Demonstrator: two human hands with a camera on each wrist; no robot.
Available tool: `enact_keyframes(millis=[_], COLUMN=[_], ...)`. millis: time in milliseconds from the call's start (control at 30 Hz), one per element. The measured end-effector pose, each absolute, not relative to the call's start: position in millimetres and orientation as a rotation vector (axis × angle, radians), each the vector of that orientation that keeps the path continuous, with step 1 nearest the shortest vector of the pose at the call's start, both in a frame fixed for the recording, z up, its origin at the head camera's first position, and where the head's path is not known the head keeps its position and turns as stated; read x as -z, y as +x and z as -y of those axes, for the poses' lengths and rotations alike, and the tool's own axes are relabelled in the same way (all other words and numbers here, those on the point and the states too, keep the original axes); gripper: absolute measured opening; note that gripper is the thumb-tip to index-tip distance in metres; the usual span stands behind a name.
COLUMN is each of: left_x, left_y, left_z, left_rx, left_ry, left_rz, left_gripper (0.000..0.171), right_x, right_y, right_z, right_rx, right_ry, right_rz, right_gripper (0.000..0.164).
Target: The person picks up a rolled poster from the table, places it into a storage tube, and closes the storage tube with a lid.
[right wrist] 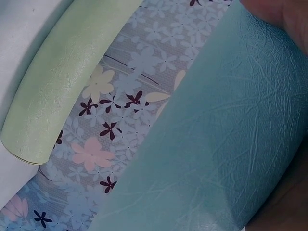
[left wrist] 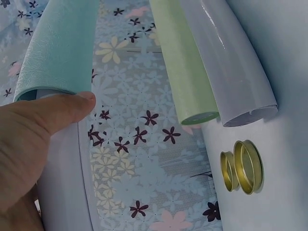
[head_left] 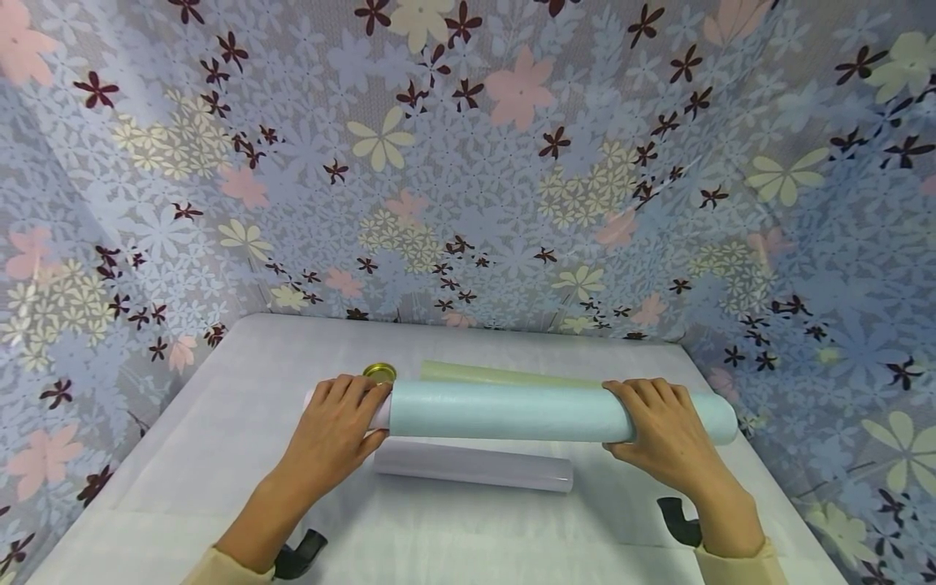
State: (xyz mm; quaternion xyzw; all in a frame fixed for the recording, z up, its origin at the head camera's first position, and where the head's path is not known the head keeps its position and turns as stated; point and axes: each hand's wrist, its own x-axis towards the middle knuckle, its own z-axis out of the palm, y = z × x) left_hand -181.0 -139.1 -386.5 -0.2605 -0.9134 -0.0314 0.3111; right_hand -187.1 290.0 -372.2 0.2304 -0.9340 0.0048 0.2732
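**Right grip [head_left: 658,431] clasps a textured aqua sheet roll [head_left: 504,412]; left grip [head_left: 338,422] holds a smooth white inner roll [left wrist: 65,168]**

Aqua sleeves around white; pair looks raised over the white-covered table [head_left: 183,455]. Step looks like two-handed handling of the nested rolls; next move likely calls for matched, level hands, else inner may slide. On table, apart from pair: glossy pale-lavender roll [head_left: 475,467], pale green textured roll [left wrist: 185,72], two shiny gold rings [left wrist: 260,168] by their ends.

Can't see: inner roll's depth, right fingers underneath. Head view: green partly covered, only one ring visible.
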Motion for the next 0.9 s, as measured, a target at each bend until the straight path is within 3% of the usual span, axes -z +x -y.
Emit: enact_keyframes(millis=[900], left_x=[376.3], left_y=[-174.3], left_z=[176.7], left_rx=[0.247], left_ry=[-0.576], left_rz=[2.382], left_gripper=[0.072], right_x=[368.8], right_y=[-185.2], right_z=[-299.8], right_rx=[-0.028], right_ry=[0.601], right_rz=[2.533], right_gripper=[0.086])
